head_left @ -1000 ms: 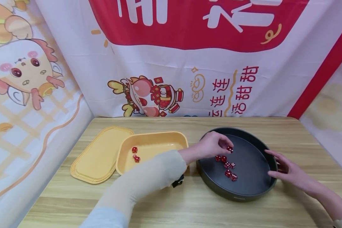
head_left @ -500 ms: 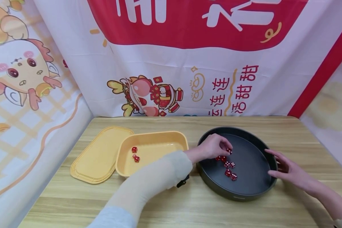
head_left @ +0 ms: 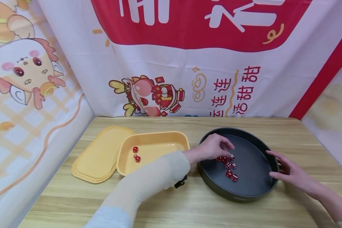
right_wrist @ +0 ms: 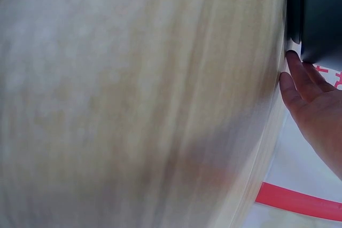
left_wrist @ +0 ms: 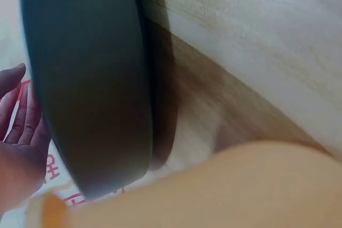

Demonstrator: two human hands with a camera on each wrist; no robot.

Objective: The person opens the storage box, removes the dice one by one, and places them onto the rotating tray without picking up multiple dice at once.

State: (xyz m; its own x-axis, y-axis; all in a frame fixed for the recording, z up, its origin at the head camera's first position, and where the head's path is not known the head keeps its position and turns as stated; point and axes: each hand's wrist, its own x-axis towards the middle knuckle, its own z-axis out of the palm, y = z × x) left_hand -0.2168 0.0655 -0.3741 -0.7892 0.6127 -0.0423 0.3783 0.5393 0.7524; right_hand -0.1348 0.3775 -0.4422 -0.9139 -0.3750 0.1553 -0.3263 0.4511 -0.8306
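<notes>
My left hand is over the left side of a dark round pan, thumb and index finger apart. A red die lies on the pan floor just below these fingertips. Several more red dice lie near it, some partly hidden by the hand. In the left wrist view, the pan's outer wall hides part of the left hand. My right hand touches the pan's right rim with extended fingers; the right wrist view has its fingers against the pan's side.
Left of the pan stands a yellow box with 3 red dice in it, partly behind the left forearm. Its yellow lid lies flat further left. Printed cloth hangs behind the wooden table.
The left hand has lowered a die into the pan and let go of it; its fingers have spread apart. The right hand has stayed at the rim.
</notes>
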